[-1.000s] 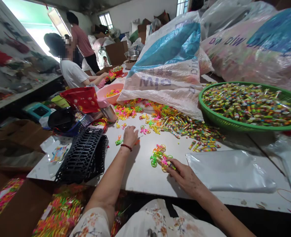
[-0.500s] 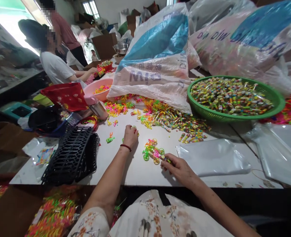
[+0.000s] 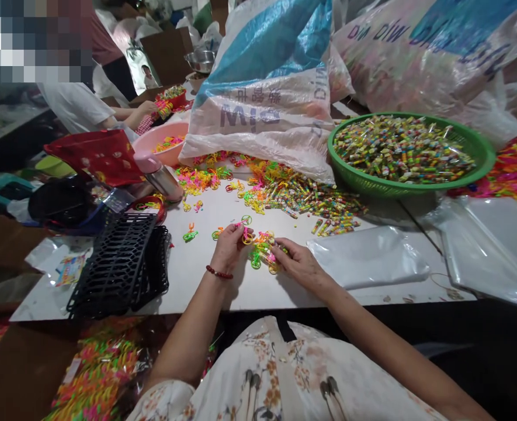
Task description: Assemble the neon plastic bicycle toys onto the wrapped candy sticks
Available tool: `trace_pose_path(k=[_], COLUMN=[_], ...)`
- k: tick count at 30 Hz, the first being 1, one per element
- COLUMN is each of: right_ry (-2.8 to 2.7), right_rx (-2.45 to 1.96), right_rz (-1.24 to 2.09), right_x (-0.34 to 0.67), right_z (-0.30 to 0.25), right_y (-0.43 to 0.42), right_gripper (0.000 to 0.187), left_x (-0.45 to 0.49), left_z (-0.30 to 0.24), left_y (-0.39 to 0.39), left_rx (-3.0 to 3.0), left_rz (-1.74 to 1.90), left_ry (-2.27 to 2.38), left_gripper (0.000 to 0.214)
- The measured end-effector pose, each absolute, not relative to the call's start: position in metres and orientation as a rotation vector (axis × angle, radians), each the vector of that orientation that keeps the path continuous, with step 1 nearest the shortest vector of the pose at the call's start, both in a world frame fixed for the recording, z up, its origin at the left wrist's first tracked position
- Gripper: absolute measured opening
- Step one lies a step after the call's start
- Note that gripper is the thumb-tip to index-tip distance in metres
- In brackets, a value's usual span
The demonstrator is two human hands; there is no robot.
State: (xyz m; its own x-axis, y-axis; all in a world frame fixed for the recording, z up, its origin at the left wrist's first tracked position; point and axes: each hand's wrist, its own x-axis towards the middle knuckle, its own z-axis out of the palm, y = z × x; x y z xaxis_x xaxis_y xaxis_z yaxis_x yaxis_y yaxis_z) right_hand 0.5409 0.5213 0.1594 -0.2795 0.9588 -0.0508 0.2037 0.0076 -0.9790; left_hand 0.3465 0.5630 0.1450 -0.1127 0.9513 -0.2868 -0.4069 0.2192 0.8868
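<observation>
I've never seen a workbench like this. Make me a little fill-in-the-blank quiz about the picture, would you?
1. The left hand holds a small plastic piece, and a beaded bracelet circles its ____.
2. The right hand holds a bunch of colourful pieces, while a flat stack of clear plastic lies to its ____.
3. The round basket heaped with small tubes is coloured ____.
4. The lattice-patterned racks are coloured ____.

Missing words: wrist; right; green; black.

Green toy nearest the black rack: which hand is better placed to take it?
Probably the left hand: it is nearer the green toy, while the right hand lies farther off, holding a toy cluster. The left holds a wheeled toy, though, so it may need freeing first.
</observation>
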Motion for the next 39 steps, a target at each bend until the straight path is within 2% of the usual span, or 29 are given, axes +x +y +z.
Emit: trace_pose_path(k=[4, 11, 18, 33, 39], right_ry=[-1.680, -1.715, -1.674, -1.669, -1.564], right_rx=[-1.234, -1.144, -1.186, -1.183, -1.194], right_rz=[1.186, 1.237, 1.226, 1.062, 1.111], right_x=[0.540, 0.542, 0.547, 0.546, 0.544], right_z=[0.156, 0.159, 0.153, 0.144, 0.139], right_y=[0.526, 0.521, 0.520, 0.518, 0.516], right_gripper=[0.030, 0.030, 0.032, 0.022, 0.024], left_x=[0.368, 0.394, 0.400, 0.407, 0.408], left_z=[0.160, 0.166, 0.150, 0.147, 0.144], left_y=[0.541, 0.525, 0.524, 0.521, 0.521], left_rx=[0.622, 0.704, 0.865, 0.772, 0.817], left_rz=[1.247, 1.287, 1.315, 1.308, 1.330], left_ry=[1.027, 1.082, 1.173, 1.264, 1.418], left_gripper=[0.037, 0.036, 0.037, 0.030, 0.027])
